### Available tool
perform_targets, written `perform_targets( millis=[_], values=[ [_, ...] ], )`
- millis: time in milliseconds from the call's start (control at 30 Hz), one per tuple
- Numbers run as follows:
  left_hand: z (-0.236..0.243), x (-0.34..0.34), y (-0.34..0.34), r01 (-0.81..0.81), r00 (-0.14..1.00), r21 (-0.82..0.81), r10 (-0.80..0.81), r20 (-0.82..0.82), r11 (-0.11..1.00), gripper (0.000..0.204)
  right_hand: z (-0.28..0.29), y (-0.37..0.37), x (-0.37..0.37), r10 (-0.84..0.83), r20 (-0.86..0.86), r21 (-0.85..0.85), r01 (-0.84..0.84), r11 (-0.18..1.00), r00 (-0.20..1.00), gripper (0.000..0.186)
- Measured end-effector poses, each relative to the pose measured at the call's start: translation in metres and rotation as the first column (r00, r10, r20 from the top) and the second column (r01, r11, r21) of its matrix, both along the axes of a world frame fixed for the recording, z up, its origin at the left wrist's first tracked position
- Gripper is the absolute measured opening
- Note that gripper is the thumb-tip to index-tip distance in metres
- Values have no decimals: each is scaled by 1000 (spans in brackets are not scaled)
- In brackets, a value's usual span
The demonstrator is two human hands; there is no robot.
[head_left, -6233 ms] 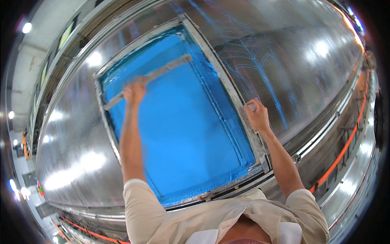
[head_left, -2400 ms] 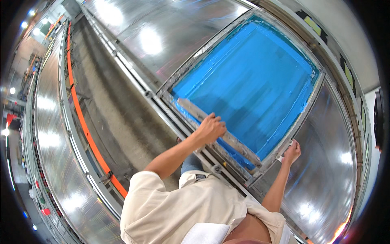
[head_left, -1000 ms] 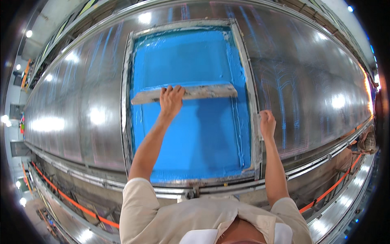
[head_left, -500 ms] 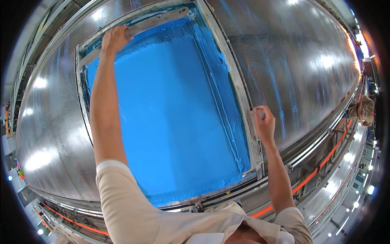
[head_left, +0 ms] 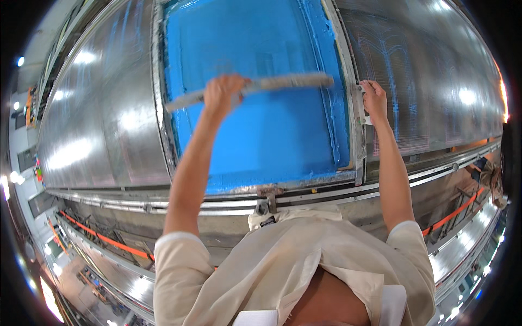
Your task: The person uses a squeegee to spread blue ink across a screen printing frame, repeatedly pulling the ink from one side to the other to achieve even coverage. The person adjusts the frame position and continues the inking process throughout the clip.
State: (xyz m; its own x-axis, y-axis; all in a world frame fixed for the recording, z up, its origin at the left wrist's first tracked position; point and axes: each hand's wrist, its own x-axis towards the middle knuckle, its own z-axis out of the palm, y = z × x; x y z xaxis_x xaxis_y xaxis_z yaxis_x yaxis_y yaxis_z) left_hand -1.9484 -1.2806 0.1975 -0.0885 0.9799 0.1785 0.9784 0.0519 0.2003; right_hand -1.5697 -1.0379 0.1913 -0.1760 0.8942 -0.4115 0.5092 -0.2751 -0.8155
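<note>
My left hand (head_left: 222,93) is closed around a long squeegee (head_left: 296,81), slightly blurred, that spans a framed printing screen (head_left: 159,98) from side to side. Blue ink (head_left: 266,136) covers the mesh, brighter on the near side of the squeegee and darker, thinly wiped, beyond it. A thick ridge of ink runs along the right side. At the frame's right bar, my right hand (head_left: 374,100) has its fingers curled around a small pale handle (head_left: 365,120), whose ends show beside the hand.
A long grey metal table (head_left: 109,130) stretches under the screen to both sides, with fine blue printed lines (head_left: 389,54) on its right part. Metal rails (head_left: 337,190) edge the near side. Behind them run orange-red strips (head_left: 454,209) and a second long table (head_left: 462,233).
The squeegee in my left hand has come from the screen's far end toward me, to about its middle. My right hand stays at the frame's right side. The view has shifted, showing more of my shirt.
</note>
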Motion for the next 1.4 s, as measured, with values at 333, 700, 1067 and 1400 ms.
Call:
perform_targets(
  millis=[333,700,1067,1400],
  values=[
    [58,202,-175,-237,942,-168,269,199,957,42,-14,5,-1,75,42,95,-79,992,996,32],
    [51,205,-184,-304,936,-97,316,153,948,25,-22,14,3,99,182,206,-136,969,978,28],
    [88,189,-196,-243,927,-125,268,261,962,55,74,20,3,110,252,401,-207,893,961,26],
    [108,187,-176,-317,944,-177,328,33,932,37,25,4,3,126,23,367,-126,921,992,27]
  ],
)
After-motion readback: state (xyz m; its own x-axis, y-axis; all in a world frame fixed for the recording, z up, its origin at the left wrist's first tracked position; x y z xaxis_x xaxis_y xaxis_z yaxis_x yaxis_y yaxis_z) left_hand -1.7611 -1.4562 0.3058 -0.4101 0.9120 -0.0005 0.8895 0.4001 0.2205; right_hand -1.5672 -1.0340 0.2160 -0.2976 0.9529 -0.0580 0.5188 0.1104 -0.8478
